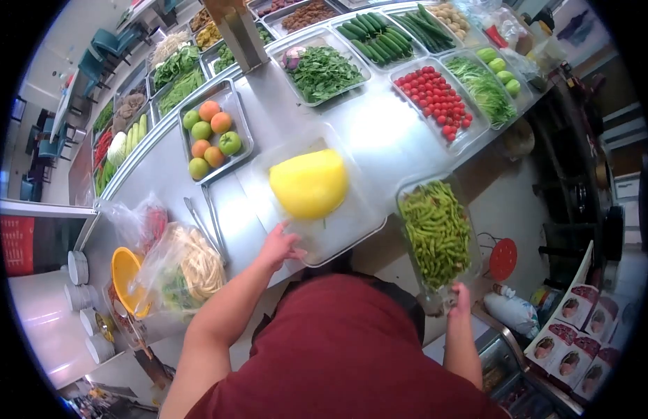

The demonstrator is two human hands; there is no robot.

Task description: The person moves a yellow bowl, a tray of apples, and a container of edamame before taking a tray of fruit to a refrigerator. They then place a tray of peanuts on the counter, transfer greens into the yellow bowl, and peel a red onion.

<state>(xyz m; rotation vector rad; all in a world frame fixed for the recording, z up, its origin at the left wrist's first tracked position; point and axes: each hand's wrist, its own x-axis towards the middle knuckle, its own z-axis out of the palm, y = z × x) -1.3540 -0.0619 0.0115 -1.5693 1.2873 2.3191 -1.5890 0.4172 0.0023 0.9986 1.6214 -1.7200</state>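
Observation:
My left hand [280,246] is at the near left corner of a clear plastic tray [362,227], fingers apart; whether it touches the rim is hard to tell. In that tray lies a large smooth yellow block [310,185], rounded on one side. On the right, my right hand [459,300] grips the near end of another clear plastic tray [404,192], its fingers partly hidden. Slender green pods [435,234] fill this tray, which extends past the counter's front edge.
A metal tray of tomatoes [215,126], tongs [205,220], bagged goods [191,269] and a yellow bowl [128,279] are on the left. Leafy greens [324,73], cucumbers [376,38] and cherry tomatoes [435,98] line the steel counter [268,105]. A red stool [503,259] stands right.

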